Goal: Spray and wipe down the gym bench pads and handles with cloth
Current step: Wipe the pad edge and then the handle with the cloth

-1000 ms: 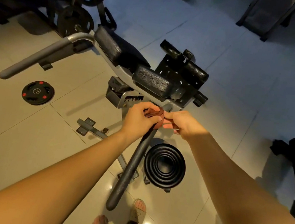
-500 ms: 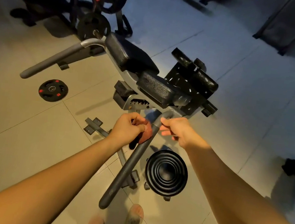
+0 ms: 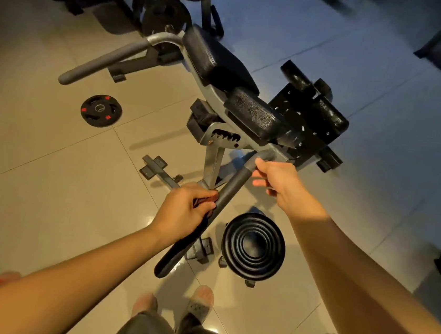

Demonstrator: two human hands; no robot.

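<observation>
1. Left hand [image 3: 184,209], centre of frame, has its fingers curled tight round a reddish cloth [image 3: 206,200]; it presses the cloth against the near handle [image 3: 232,187], midway along the dark grip
2. Right hand [image 3: 278,181], right of centre, holds the same handle's upper end near its bend, thumb and fingers curled
3. Bench pads [image 3: 252,115] sit above both hands; 1 weight plate [image 3: 100,110] lies at left
</observation>
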